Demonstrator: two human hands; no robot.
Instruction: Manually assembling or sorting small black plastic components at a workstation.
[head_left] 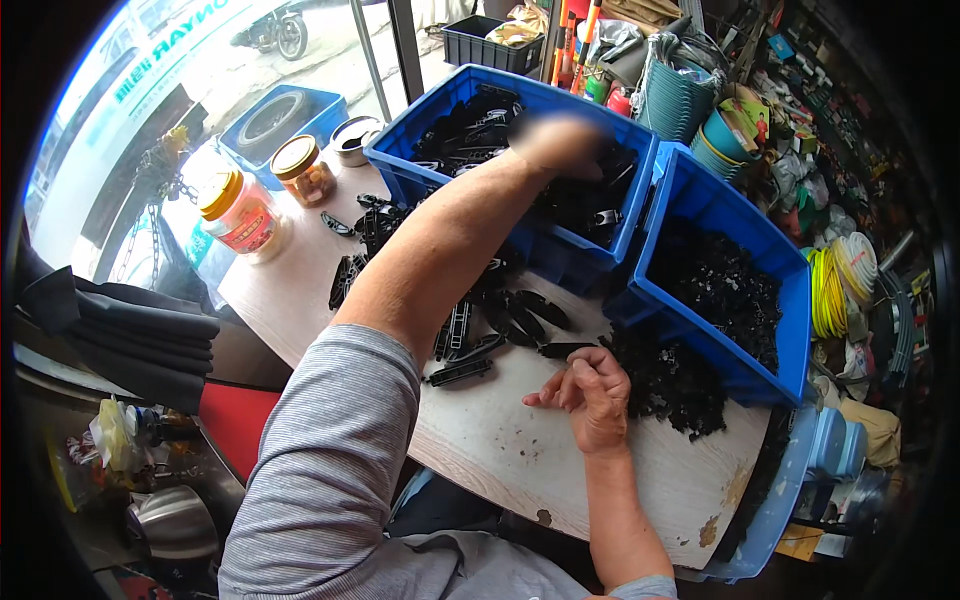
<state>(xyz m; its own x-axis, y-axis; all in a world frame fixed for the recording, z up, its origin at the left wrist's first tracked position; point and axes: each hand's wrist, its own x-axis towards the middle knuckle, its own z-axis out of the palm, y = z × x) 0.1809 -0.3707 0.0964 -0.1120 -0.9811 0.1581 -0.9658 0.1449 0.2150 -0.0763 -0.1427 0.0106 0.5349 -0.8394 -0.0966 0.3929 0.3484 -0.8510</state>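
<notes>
My left arm stretches across the table, and my left hand [562, 145] is over the far blue bin [560, 250]. Blur hides its fingers, so any grip is unclear. Inside that bin lie many glossy black plastic parts [470, 125], some with silvery faces. My right hand [595, 400] is low over the table, fingers curled, with one fingertip pointing left. A slim black plastic piece [565, 350] sits right at its knuckles; whether it touches them I cannot tell. Just right of this hand spreads a pile of small black pieces [675, 385].
A second blue bin [790, 340] on the right holds small black bits. Long black parts [460, 340] lie loose beside my left arm on the pale table [500, 425]. Two yellow-lidded jars [240, 215] and an open tin [355, 140] stand along the far left edge.
</notes>
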